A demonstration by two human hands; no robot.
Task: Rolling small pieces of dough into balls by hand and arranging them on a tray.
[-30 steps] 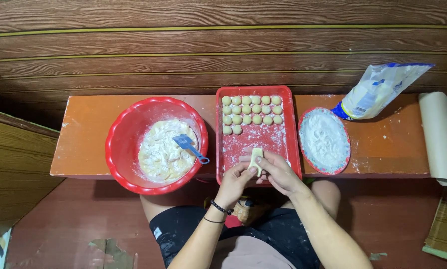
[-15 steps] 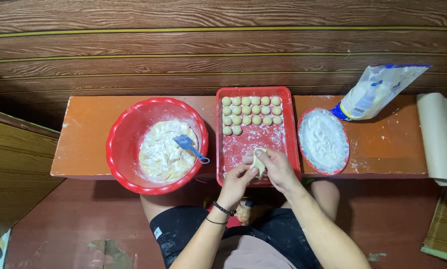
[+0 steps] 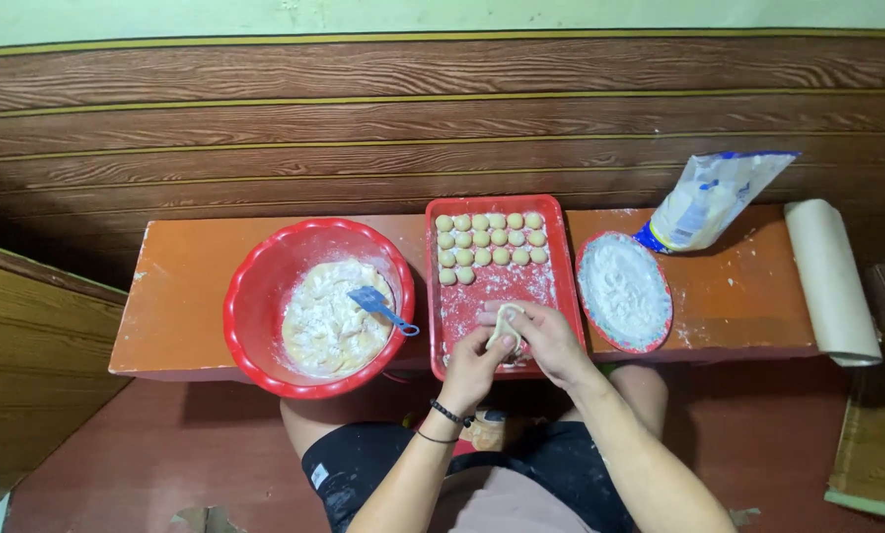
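Single head-worn view, looking steeply down, fairly high over the low orange bench (image 3: 216, 286), wall beyond

I see a low bench (image 3: 196, 296) set against the wall, with a tray (image 3: 564, 286) at its middle. Rows of dough balls (image 3: 490, 243) fill the tray's far end — my two hands (image 3: 521, 345) meet over its near end, a dough piece (image 3: 507, 324) between them. Left of the tray sits a bowl (image 3: 255, 296) with a scoop (image 3: 378, 306) in it; right of it a plate of flour (image 3: 623, 290), then a bag (image 3: 709, 202) behind — a paper roll (image 3: 829, 281) at the far right
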